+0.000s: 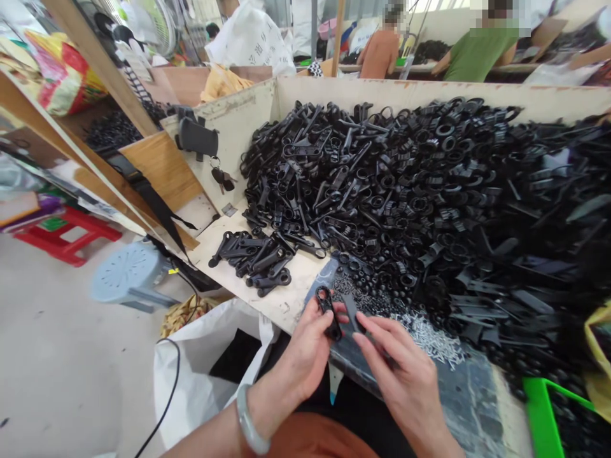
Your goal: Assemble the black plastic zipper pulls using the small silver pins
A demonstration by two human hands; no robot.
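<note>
My left hand point(305, 350) is closed around a black plastic ring-ended part point(328, 312) at the near edge of the workbench. My right hand point(389, 359) pinches a flat black plastic strip point(352, 313) right beside that part; the two pieces touch or nearly touch. A pale bangle sits on my left wrist. Just beyond my hands lie small silver screws point(429, 337) and small black rings. A small group of assembled black parts point(260, 257) lies to the left on the bench top.
A huge heap of black plastic parts point(429, 191) fills the walled wooden bench point(334, 89). A white sack point(205, 369) stands open below the bench edge. A green bin point(544, 407) is at the right. A grey stool point(128, 277) and red stool are on the floor. Other people work behind.
</note>
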